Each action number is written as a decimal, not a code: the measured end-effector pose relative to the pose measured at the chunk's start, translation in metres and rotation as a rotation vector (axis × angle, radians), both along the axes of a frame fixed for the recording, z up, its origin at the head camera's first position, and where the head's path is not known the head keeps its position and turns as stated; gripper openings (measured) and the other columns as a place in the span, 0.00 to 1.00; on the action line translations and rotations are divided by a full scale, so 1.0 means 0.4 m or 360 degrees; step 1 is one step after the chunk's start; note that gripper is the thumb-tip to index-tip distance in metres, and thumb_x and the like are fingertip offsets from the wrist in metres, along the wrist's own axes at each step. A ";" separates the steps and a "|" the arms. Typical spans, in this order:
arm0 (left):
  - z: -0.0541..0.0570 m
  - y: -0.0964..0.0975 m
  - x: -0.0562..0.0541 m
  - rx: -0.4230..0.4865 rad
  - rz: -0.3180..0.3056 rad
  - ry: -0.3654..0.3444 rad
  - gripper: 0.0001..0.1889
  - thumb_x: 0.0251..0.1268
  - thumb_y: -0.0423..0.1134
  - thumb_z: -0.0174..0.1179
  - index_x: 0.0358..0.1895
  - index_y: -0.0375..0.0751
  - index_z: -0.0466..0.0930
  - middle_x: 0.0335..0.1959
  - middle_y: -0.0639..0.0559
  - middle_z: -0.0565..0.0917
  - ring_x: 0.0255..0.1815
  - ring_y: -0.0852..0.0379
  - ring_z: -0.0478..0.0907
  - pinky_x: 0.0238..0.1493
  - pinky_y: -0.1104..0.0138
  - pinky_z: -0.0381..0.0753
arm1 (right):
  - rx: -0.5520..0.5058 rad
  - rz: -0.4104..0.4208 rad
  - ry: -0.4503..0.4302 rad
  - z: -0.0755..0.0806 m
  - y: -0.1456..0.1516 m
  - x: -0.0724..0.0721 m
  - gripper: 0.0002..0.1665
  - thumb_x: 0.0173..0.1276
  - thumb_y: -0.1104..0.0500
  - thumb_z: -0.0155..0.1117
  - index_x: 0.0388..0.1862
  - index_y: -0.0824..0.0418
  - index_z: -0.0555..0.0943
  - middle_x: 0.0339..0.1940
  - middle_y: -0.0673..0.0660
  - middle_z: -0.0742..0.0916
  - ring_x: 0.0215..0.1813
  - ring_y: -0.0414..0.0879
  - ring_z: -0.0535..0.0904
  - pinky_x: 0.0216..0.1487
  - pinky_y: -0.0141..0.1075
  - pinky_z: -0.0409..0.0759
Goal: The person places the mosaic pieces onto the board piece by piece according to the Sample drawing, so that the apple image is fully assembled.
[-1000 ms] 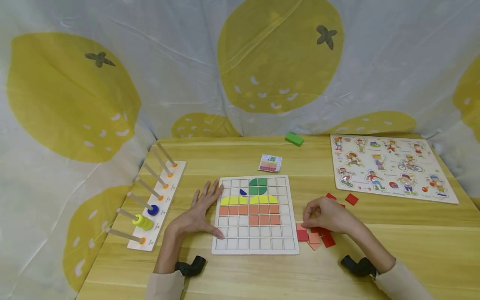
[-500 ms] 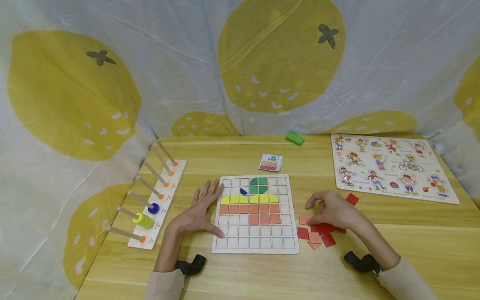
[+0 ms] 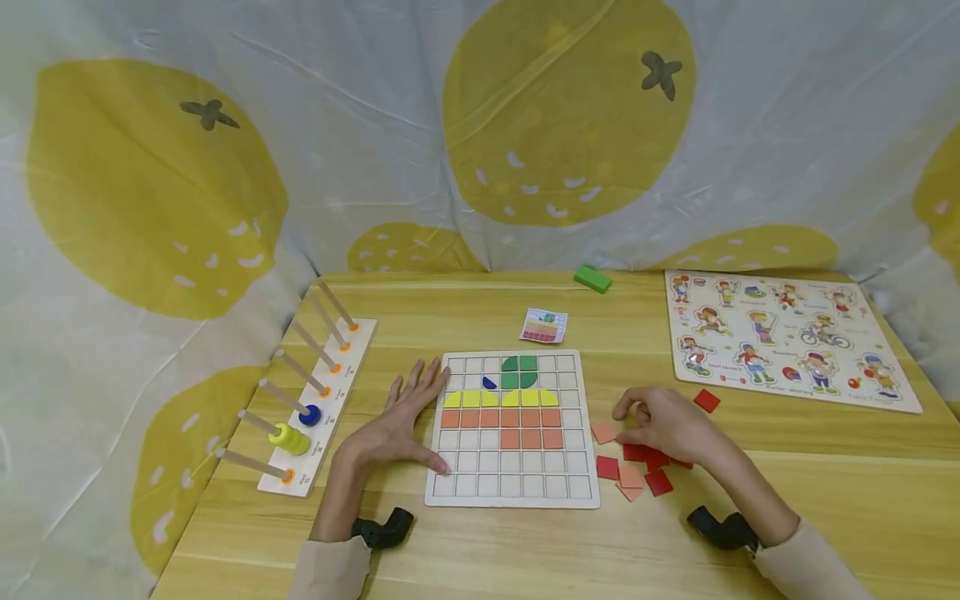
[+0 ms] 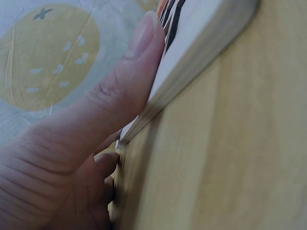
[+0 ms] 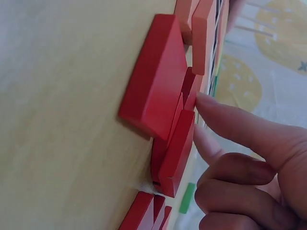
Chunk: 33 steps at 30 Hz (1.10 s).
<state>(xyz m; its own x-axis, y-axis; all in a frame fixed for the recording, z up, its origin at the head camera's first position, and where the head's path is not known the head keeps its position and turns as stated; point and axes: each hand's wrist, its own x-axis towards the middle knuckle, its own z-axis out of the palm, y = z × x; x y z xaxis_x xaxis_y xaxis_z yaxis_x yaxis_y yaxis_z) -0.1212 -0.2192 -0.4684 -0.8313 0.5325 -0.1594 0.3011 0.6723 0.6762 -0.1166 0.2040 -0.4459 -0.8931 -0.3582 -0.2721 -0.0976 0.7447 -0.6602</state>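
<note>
My left hand (image 3: 401, 425) lies spread along the left side of the white grid board (image 3: 467, 485), thumb over its rim and fingertips at the upper left edge. In the left wrist view the thumb (image 4: 120, 79) presses against the board's side. Green, yellow, blue and salmon pieces fill part of the grid. To the board's right, my right hand (image 3: 667, 425) hovers at a heap of red tiles (image 3: 658, 482) and salmon tiles (image 3: 630, 476). Its thumb and index finger stand apart, the thumb right beside a loose salmon tile (image 3: 604, 432); the other fingers curl under.
A small pattern card (image 3: 543, 326) lies behind the board, with a green block (image 3: 592, 279) farther back. Left stands a peg rack (image 3: 341, 385) with yellow and blue rings. A sports picture puzzle (image 3: 795, 342) occupies the back right. A single red tile (image 3: 707, 401) lies near it.
My right hand's thumb and index finger have spread apart and shifted away from the board, uncovering more tiles. The loose salmon tile has turned and slid slightly. My left hand stays put.
</note>
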 end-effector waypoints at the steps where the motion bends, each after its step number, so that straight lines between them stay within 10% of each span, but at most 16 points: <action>1: -0.001 -0.001 0.000 0.0004 0.0000 0.0002 0.76 0.35 0.52 0.87 0.85 0.41 0.40 0.87 0.42 0.31 0.86 0.37 0.20 0.80 0.35 0.19 | -0.0004 0.0001 0.0010 -0.001 -0.002 0.000 0.15 0.59 0.58 0.81 0.42 0.57 0.85 0.16 0.48 0.70 0.20 0.41 0.64 0.22 0.30 0.59; 17: 0.005 -0.011 0.000 -0.0017 -0.0038 0.0001 0.77 0.33 0.52 0.87 0.86 0.42 0.39 0.87 0.43 0.29 0.86 0.37 0.19 0.81 0.36 0.20 | -0.0039 0.0025 -0.0029 0.018 -0.069 0.010 0.13 0.66 0.57 0.76 0.46 0.62 0.85 0.18 0.49 0.69 0.20 0.41 0.62 0.22 0.28 0.59; 33: 0.002 -0.005 0.000 -0.0048 -0.0025 0.0017 0.78 0.32 0.54 0.87 0.86 0.42 0.39 0.87 0.43 0.30 0.86 0.38 0.20 0.82 0.37 0.22 | -0.0160 0.0218 0.0227 0.004 -0.381 0.011 0.11 0.55 0.60 0.83 0.31 0.59 0.86 0.23 0.47 0.83 0.26 0.41 0.72 0.26 0.30 0.66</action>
<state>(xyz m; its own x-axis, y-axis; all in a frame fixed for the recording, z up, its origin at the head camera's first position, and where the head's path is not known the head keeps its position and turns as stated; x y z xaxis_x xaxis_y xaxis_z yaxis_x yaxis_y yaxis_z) -0.1210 -0.2210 -0.4676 -0.8247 0.5405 -0.1663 0.3189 0.6874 0.6525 -0.1121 0.0516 -0.4444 -0.8611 -0.4979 -0.1031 -0.2912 0.6492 -0.7026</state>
